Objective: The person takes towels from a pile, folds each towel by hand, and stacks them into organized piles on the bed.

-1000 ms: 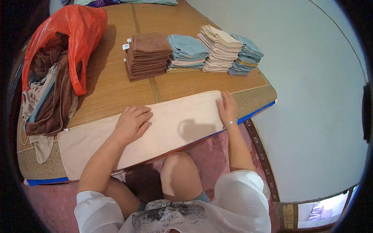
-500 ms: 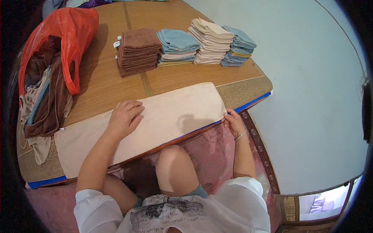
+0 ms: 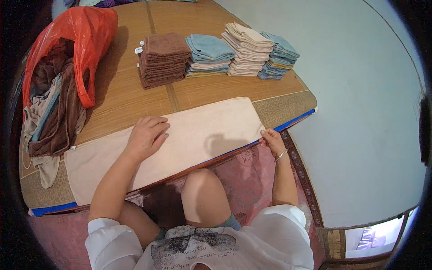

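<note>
A long cream towel (image 3: 198,144) lies flat along the near edge of the mat-covered bed, its right end close to the mat's near right corner. My left hand (image 3: 147,136) rests on the towel left of its middle, palm down with fingers stretched forward and holding nothing. At the towel's near right corner, the fingers of my right hand (image 3: 272,140) pinch the edge of the cloth. A small white tag shows at the towel's far left corner.
Beyond the towel stand folded stacks: brown towels (image 3: 164,60), blue towels (image 3: 209,54), cream towels (image 3: 247,49) and more blue towels (image 3: 281,54). At left, a red plastic bag (image 3: 90,40) spills crumpled brown, beige and blue cloths (image 3: 54,112). A pale wall (image 3: 355,112) rises at right.
My view has shifted very slightly. Both hands keep their places on the towel, with the right still pinching its corner.
</note>
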Demonstrator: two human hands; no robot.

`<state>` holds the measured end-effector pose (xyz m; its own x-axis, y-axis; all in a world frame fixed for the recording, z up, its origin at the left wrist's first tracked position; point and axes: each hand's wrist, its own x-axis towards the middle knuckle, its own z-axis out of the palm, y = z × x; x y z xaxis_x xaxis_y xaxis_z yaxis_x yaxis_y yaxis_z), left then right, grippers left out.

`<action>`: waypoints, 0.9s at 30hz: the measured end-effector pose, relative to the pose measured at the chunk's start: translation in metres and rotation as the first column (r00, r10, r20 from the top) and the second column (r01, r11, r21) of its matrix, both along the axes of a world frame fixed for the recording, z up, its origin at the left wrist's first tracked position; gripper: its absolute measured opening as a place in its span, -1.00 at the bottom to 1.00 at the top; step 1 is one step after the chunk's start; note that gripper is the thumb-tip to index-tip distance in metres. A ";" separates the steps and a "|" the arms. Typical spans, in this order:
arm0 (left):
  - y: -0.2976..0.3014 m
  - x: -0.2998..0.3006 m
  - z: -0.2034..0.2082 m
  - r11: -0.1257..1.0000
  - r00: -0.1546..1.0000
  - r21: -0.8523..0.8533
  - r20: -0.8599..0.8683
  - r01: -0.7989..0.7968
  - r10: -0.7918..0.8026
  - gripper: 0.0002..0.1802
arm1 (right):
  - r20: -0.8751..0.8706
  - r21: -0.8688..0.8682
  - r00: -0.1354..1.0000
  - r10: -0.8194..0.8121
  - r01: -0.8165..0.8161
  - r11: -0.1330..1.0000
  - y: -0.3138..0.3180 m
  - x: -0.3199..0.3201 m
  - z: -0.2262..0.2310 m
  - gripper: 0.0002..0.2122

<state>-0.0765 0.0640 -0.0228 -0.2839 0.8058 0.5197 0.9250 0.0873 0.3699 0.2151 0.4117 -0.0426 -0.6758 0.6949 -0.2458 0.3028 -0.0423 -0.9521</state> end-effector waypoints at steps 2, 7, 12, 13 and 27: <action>0.000 0.000 0.001 1.000 1.000 -0.004 0.000 0.001 -0.001 -0.74 | -0.009 -0.011 0.998 -0.059 0.059 0.998 0.001 0.002 -0.004 -0.84; 0.000 0.000 0.001 1.000 1.000 -0.026 0.011 -0.007 0.007 -0.74 | -0.047 0.052 0.995 -0.091 0.093 0.994 0.007 0.008 -0.013 -0.93; 0.004 0.001 0.001 1.000 1.000 0.007 -0.023 -0.018 0.018 -0.74 | -0.117 0.565 0.973 -0.198 0.229 0.793 0.006 0.004 -0.008 -0.89; 0.002 0.001 0.001 1.000 1.000 0.000 -0.017 -0.017 0.017 -0.73 | -0.220 0.807 0.957 -0.190 0.288 0.516 -0.007 -0.011 0.004 -0.86; -0.002 -0.003 -0.002 1.000 1.000 0.003 0.013 0.017 -0.017 -0.72 | 0.410 0.881 0.909 -0.080 -0.371 0.293 -0.033 -0.102 0.003 -0.47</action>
